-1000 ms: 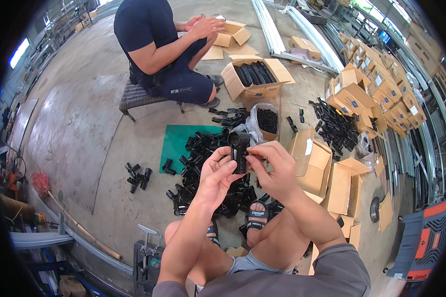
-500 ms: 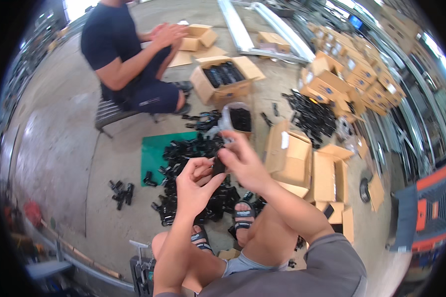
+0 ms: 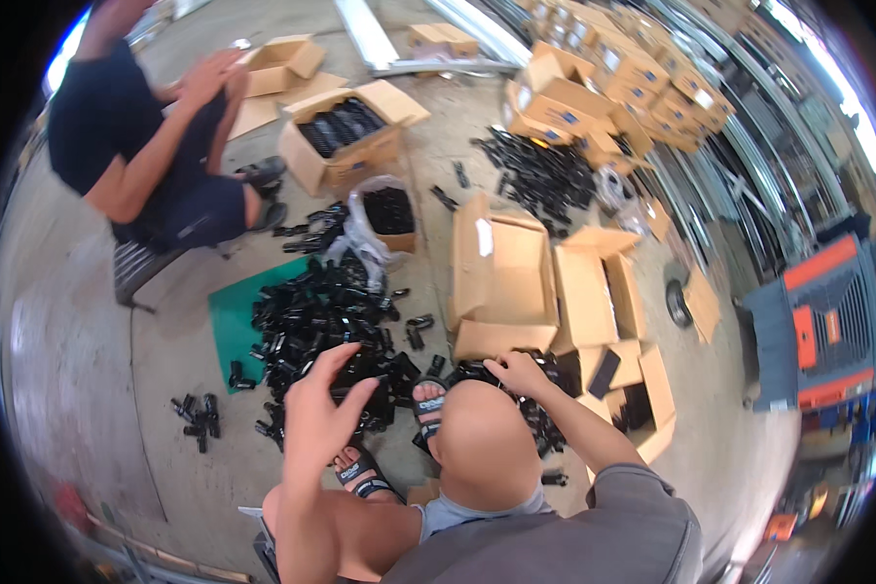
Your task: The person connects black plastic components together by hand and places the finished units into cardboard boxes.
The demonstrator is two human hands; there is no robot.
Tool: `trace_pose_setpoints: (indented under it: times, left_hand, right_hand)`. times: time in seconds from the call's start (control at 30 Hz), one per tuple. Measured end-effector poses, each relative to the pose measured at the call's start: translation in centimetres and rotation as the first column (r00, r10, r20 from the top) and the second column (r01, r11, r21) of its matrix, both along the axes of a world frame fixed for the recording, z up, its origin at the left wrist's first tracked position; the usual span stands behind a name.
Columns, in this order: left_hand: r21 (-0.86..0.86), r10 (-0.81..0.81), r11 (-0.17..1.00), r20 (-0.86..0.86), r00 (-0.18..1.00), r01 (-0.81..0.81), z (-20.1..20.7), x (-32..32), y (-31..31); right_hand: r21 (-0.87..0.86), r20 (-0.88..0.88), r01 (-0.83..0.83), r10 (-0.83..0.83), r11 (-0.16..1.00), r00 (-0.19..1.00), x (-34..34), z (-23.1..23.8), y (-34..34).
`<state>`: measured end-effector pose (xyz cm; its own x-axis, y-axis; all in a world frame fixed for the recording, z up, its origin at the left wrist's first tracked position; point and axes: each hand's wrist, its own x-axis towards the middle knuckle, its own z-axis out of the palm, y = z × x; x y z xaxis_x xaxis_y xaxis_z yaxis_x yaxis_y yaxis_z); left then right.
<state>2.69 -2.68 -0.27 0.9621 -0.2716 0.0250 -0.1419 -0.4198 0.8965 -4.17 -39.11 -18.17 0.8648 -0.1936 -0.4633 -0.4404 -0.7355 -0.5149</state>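
My left hand hovers over the near side of a heap of glossy black tubular fittings. Its thumb and fingers are spread, and nothing is in them. Beyond my right knee, my right hand reaches down with curled fingers to a second group of black fittings. Dark pieces lie right at its fingertips; whether one is gripped is hidden. Part of the first heap rests on a green sheet.
Open cardboard boxes stand at the right. Farther off are a bag-lined box, a box packed with black parts and another black pile. A co-worker sits at the far left. An orange-grey machine stands far right.
My hands have parted: the right went down to the fittings beside my knee, and the left let go of the dark piece and opened. The whole view has shifted.
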Motion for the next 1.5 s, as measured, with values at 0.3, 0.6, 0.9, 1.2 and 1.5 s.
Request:
trace_pose_setpoints:
  times: [0.3,0.6,0.9,1.2,1.5]
  left_hand:
    - [0.086,-0.223,0.960,-0.341,0.913,0.266,-4.8,2.0,3.3]
    - [0.281,0.179,0.960,-0.599,0.780,-0.005,-17.3,7.5,16.9]
    - [0.661,0.591,0.670,-0.750,0.297,0.337,-16.8,-0.7,23.9]
    - [0.523,0.499,0.361,-0.807,0.314,0.772,-9.9,-9.0,15.3]
    - [0.546,0.479,0.271,-0.791,0.381,0.793,-7.5,-9.3,12.5]
  right_hand:
    - [-0.266,0.203,0.324,-0.276,0.908,0.939,-9.7,-2.7,-3.4]
    - [-0.356,0.446,0.878,-0.767,0.320,0.461,-22.6,-5.4,-17.9]
    - [-0.446,-0.108,0.751,-0.862,0.487,0.495,-35.6,-16.0,-27.8]
    - [-0.543,-0.222,0.507,-0.697,0.669,0.682,-32.8,-14.9,-29.3]
    - [-0.466,-0.206,0.571,-0.710,0.676,0.673,-31.7,-17.1,-29.5]
